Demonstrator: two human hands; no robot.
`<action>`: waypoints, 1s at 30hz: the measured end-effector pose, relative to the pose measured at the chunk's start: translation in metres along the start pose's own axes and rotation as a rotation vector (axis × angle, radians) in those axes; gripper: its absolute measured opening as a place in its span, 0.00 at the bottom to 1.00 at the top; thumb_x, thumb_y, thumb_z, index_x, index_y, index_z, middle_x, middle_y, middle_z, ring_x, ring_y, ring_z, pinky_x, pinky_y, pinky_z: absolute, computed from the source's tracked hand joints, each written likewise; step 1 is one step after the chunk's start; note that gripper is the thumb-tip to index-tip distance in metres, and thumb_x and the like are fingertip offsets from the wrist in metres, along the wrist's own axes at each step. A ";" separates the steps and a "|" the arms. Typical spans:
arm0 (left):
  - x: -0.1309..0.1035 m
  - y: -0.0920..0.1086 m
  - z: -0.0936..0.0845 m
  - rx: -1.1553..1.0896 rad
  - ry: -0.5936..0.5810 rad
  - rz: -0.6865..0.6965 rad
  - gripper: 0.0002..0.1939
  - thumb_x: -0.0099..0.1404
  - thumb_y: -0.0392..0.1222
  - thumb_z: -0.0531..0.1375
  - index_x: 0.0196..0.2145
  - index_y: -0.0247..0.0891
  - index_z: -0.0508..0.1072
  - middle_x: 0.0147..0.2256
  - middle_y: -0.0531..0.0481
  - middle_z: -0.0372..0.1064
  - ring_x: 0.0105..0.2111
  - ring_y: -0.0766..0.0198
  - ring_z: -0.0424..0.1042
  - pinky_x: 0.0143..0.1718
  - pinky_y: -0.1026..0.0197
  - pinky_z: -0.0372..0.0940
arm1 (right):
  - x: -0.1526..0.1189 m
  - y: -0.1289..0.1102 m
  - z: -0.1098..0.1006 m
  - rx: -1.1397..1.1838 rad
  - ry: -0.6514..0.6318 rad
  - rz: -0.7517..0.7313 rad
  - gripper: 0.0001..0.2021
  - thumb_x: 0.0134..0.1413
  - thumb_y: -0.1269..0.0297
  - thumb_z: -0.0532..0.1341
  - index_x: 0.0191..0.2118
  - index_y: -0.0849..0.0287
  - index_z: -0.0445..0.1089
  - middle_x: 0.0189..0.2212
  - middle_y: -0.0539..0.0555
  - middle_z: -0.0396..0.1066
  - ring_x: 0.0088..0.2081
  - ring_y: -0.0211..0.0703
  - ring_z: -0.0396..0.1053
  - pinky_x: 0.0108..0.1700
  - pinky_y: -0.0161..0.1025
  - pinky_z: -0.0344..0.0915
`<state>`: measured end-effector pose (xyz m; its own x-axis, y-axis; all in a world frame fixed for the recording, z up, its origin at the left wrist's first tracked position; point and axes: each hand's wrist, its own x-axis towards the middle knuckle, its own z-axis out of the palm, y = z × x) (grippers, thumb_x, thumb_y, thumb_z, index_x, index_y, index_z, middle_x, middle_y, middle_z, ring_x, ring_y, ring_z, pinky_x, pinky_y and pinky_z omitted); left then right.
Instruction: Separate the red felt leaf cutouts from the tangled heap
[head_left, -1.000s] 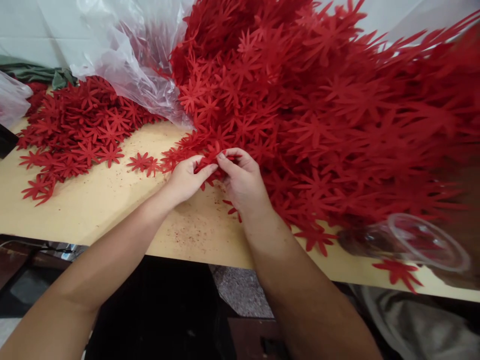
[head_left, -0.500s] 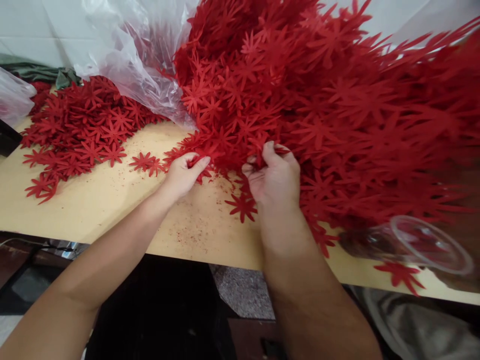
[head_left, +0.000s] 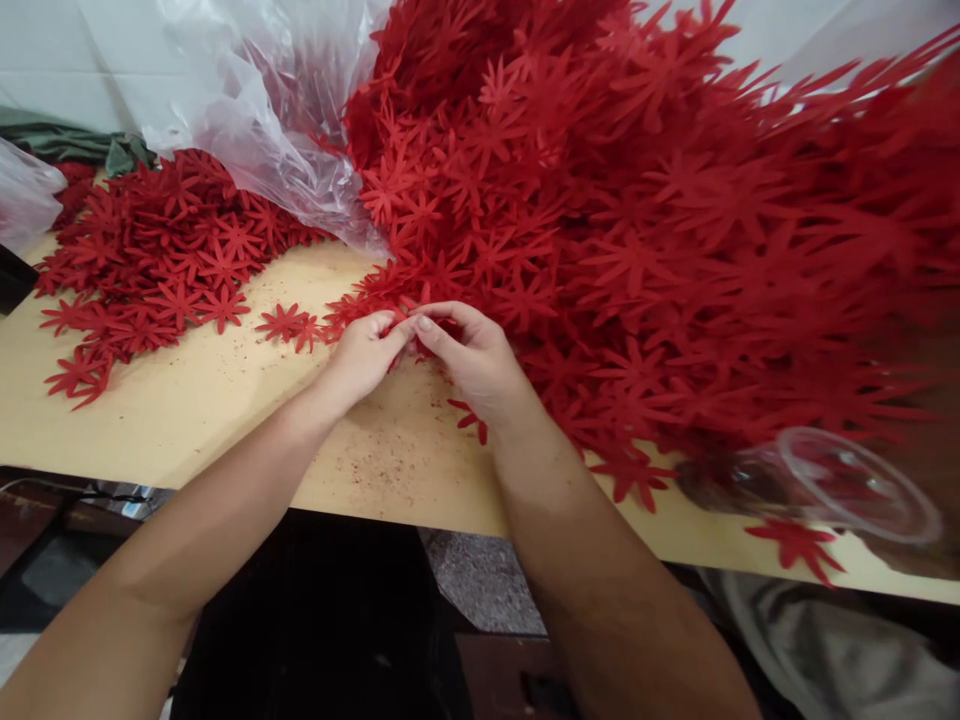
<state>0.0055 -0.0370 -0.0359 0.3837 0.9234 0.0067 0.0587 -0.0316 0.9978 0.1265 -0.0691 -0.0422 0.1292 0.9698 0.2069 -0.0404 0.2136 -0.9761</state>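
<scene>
My left hand (head_left: 367, 353) is closed on a red flower-shaped piece (head_left: 397, 318), which shows between thumb and fingers. The fingertips of my right hand (head_left: 472, 355) meet the left ones at the piece, thumb and index finger pinched together; what they hold, if anything, is too small to make out. Behind and to the right of both hands rises a large heap of red flower pieces (head_left: 637, 220). A smaller pile of red pieces (head_left: 165, 250) lies on the left of the table.
A clear plastic bag (head_left: 292, 160) stands between the piles on the pale table (head_left: 187, 420). A clear plastic container (head_left: 810, 490) lies tipped at the right, near a single red flower (head_left: 799, 545). Green cloth (head_left: 75, 140) is at the back left.
My right hand has moved left from the big heap to my left hand, and its fingertips now meet the left ones. My left hand has stayed nearly in place.
</scene>
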 end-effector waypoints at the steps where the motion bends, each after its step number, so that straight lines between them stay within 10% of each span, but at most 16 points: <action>1: 0.000 -0.001 0.000 0.002 -0.019 0.002 0.16 0.62 0.43 0.55 0.19 0.36 0.60 0.15 0.59 0.52 0.17 0.74 0.51 0.23 0.64 0.48 | 0.000 0.001 -0.001 0.013 -0.003 0.004 0.15 0.37 0.50 0.67 0.27 0.55 0.69 0.22 0.45 0.68 0.25 0.32 0.65 0.33 0.36 0.66; 10: -0.001 -0.001 0.003 -0.078 -0.016 0.092 0.02 0.58 0.35 0.57 0.30 0.33 0.68 0.29 0.54 0.67 0.29 0.73 0.63 0.37 0.66 0.59 | 0.004 0.004 -0.008 0.118 0.135 0.034 0.17 0.30 0.51 0.70 0.23 0.55 0.66 0.22 0.44 0.65 0.25 0.31 0.63 0.33 0.35 0.66; 16: -0.002 0.003 0.002 -0.059 -0.002 0.042 0.01 0.57 0.34 0.57 0.30 0.34 0.68 0.25 0.56 0.65 0.25 0.73 0.61 0.34 0.65 0.59 | 0.005 0.003 -0.010 0.067 0.135 -0.009 0.16 0.41 0.45 0.62 0.27 0.53 0.69 0.26 0.47 0.68 0.32 0.34 0.67 0.39 0.37 0.67; 22: -0.002 0.001 0.002 -0.033 -0.021 0.055 0.05 0.59 0.35 0.57 0.25 0.35 0.65 0.21 0.58 0.60 0.22 0.74 0.56 0.27 0.66 0.54 | 0.003 0.007 -0.005 0.023 0.065 -0.003 0.15 0.32 0.51 0.69 0.25 0.55 0.70 0.23 0.44 0.67 0.26 0.30 0.64 0.34 0.34 0.64; 30: -0.002 0.001 0.003 -0.071 -0.004 0.027 0.10 0.60 0.43 0.57 0.24 0.35 0.65 0.22 0.57 0.60 0.23 0.73 0.58 0.30 0.65 0.56 | 0.005 0.004 -0.009 0.036 0.297 -0.071 0.16 0.36 0.54 0.68 0.18 0.57 0.63 0.17 0.43 0.57 0.21 0.29 0.53 0.26 0.32 0.56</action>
<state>0.0076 -0.0398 -0.0353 0.3883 0.9210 0.0333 -0.0175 -0.0287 0.9994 0.1363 -0.0649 -0.0455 0.4163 0.8769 0.2404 -0.0550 0.2883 -0.9560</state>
